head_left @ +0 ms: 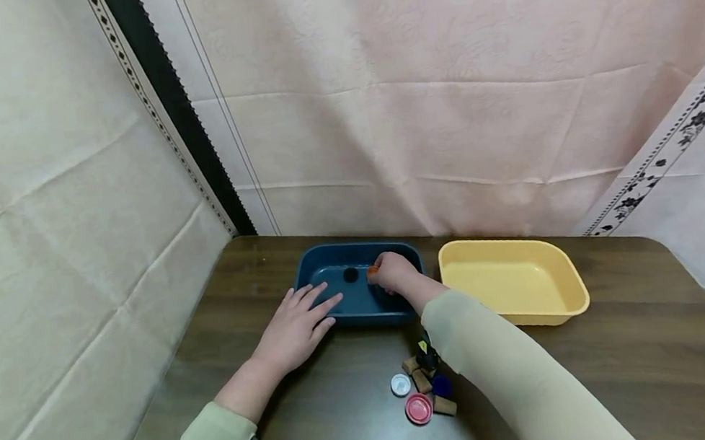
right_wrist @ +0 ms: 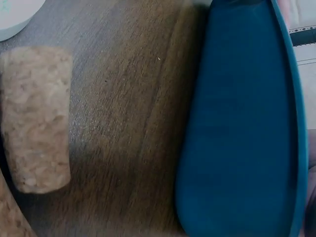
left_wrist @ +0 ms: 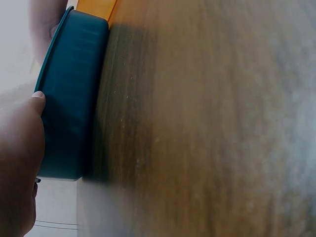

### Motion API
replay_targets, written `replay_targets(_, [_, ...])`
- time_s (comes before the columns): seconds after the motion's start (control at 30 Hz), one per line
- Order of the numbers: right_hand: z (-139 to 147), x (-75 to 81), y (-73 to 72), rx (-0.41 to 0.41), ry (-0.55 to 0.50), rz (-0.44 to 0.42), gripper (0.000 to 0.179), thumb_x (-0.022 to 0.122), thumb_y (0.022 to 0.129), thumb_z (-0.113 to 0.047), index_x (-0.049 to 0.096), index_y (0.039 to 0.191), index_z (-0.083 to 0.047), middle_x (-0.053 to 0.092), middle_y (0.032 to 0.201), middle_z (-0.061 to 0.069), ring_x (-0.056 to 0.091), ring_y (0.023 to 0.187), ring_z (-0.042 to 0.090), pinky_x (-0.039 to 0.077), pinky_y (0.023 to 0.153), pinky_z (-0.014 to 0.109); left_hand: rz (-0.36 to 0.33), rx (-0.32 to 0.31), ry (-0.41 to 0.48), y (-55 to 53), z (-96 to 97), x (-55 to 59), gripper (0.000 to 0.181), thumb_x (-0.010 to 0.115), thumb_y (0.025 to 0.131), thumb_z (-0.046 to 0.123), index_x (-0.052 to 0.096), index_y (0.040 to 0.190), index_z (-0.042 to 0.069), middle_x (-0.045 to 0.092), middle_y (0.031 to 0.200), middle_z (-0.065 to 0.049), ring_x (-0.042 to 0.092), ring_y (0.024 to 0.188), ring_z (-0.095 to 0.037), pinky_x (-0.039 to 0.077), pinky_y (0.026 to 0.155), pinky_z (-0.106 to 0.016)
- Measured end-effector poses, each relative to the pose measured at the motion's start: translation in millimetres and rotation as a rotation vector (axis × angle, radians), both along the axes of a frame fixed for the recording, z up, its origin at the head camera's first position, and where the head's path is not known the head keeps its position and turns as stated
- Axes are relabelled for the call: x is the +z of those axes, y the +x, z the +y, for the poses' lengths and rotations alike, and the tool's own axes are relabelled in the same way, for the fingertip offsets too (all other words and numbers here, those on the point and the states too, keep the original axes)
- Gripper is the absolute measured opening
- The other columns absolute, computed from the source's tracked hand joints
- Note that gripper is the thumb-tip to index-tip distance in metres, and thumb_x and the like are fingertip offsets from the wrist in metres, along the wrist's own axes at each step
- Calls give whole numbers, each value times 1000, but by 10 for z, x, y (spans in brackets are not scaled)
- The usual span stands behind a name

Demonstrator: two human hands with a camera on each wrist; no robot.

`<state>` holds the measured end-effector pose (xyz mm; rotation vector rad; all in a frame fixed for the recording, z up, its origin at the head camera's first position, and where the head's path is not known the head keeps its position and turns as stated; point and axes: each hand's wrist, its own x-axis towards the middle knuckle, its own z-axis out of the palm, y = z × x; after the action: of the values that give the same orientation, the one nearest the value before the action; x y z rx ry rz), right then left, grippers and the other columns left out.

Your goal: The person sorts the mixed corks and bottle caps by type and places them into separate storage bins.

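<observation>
Just below frame centre, right hand (head_left: pixel 395 273) pinches small orange piece (head_left: pixel 371 273), shape unclear, inside dark-blue rectangular plastic tray (head_left: pixel 362 302), long axis left-right; left hand (head_left: pixel 293 332), fingers spread, rests on its near-left edge; black round disc (head_left: pixel 351 275) lies between hands.

creased pale cloths (head_left: pixel 438 58) hang on 3 sides of a brown wood-grain table (head_left: pixel 636 304); a black strip (head_left: pixel 179 109) slants down at left, a floral border (head_left: pixel 694 123) at right.
</observation>
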<state>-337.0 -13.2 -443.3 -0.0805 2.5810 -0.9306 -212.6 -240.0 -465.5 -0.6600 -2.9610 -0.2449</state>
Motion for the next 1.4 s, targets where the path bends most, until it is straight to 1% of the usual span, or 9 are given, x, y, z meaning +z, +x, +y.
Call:
replay_targets(0.27, [-66,9,17,2,20,8,30,69,95,-23,59,118,-7,62,86,10,60,68,22,50,59,32,2,-3,2,-2,-16,-12,50,38,105,51,36,153,38,30,161,0,25,147,-29,15,120,-54])
replay_targets(0.53, [-25,12,23,9,60,23,30,69,94,-26,60,116,-8,62,88,9,60,67,22,49,59,32,7,-10,5,-20,11,-22,50,37,105,51,37,153,38,29,161,1,25,147,-28,15,120,-54])
replay_targets(0.67, [19,61,47,9,48,23,32,69,95,-27,59,118,-9,62,90,9,61,70,22,51,61,32,-7,-11,0,-19,24,-20,50,37,105,51,36,153,38,29,162,1,25,148,-28,14,120,-54])
replay_targets(0.8, [58,133,76,11,14,41,37,69,95,-28,58,124,-8,64,90,9,62,73,22,52,64,32,-4,-3,5,-8,15,-2,50,39,105,50,36,153,38,30,161,0,25,147,-28,14,120,-54])
replay_targets(1.03, [171,266,213,18,-86,58,41,67,96,-27,58,131,-8,68,94,13,62,72,22,53,66,33,19,-21,13,2,5,-4,48,41,106,47,40,152,35,33,160,-3,28,146,-31,16,119,-56])
replay_targets(1.17, [258,322,316,17,-144,75,40,68,95,-29,60,128,-10,68,98,15,63,73,22,55,66,32,10,-8,14,6,1,-10,49,41,105,48,38,152,37,32,160,-2,27,146,-30,15,119,-56])
replay_targets(1.27, [332,376,396,-6,-172,86,39,70,94,-32,61,126,-11,67,97,14,63,73,23,54,64,31,2,-3,20,11,6,1,49,42,105,47,38,152,36,32,160,-2,27,147,-30,15,119,-56])
replay_targets(1.33, [391,415,463,-17,-205,89,39,70,94,-32,61,126,-11,67,98,16,64,75,28,53,62,31,8,-8,28,13,12,10,48,43,105,46,40,152,35,33,160,-3,28,146,-31,15,119,-56])
replay_targets(1.4, [454,458,544,-21,-236,94,41,69,94,-33,61,127,-10,66,98,18,63,75,29,52,61,30,14,-12,31,16,20,13,48,45,105,45,41,152,34,33,160,-4,28,146,-32,16,119,-56])
